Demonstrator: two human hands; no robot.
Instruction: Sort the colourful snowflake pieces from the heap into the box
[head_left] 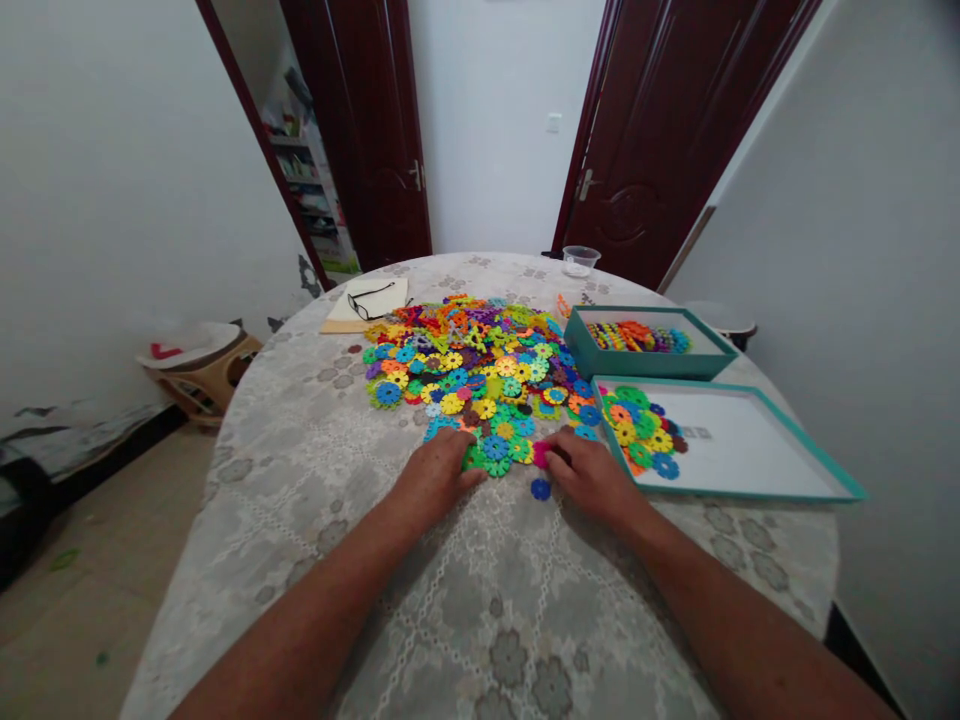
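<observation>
A large pile of colourful snowflake-shaped plastic discs (469, 365) covers the middle of the round table (315, 470). My left hand (435, 470) rests at the pile's near edge, its fingers curled onto a green disc (474, 458). My right hand (589, 470) lies beside it with its fingers pinched on a pink disc (541, 455). A single blue disc (540, 489) lies loose on the cloth between the two hands.
A teal shallow box lid (750, 450) at the right holds several discs in its near-left corner. Behind it a teal box (645, 345) holds a joined row of discs. Glasses (371, 298) on a notebook and a clear cup (580, 260) sit at the far side.
</observation>
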